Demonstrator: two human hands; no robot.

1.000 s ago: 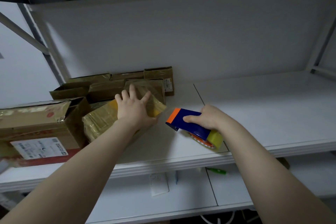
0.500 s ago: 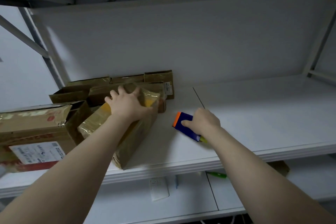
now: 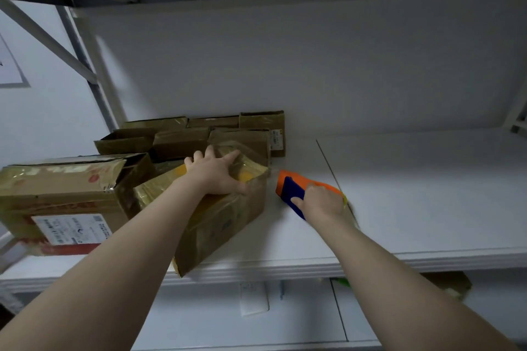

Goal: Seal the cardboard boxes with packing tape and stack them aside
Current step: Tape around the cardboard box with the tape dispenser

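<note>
Dragged forward since half a second ago: the brown cardboard box wrapped in glossy yellowish tape [image 3: 222, 225] now sits askew at the front edge of the white metal shelf [image 3: 370, 261], with its near corner poking just past the lip. The right hand [image 3: 323, 204] has dropped lower, just right of the box.

Left hand [image 3: 215, 175]: fingers splayed, palm pressed on the box top, thumb along its right top edge. Right hand: curled round the blue-and-orange handheld tape dispenser [image 3: 292, 194], thumb on the blue side, orange nose toward the box. It's motion-blurred, so I can't tell if the dispenser touches the shelf.

Step, my read: positioning this box for sealing, with no tape run started. The next move calls for:
- squaring the box on the shelf
- left hand pinning the top flaps
- dispenser nose onto the seam, then a straight pull

The overhanging corner could let the box tip under a hard press.

Box look: crumpled and soft-walled, with wrinkled film and a yellow patch on top. Probably light.

Further back, at the shelf's left end, is a larger brown carton with a white shipping label [image 3: 60, 199], one flap lifted. I can't tell if it's touching the held box or just beside it. A row of small brown cardboard boxes [image 3: 205, 134] sits along the back edge, some open.
</note>
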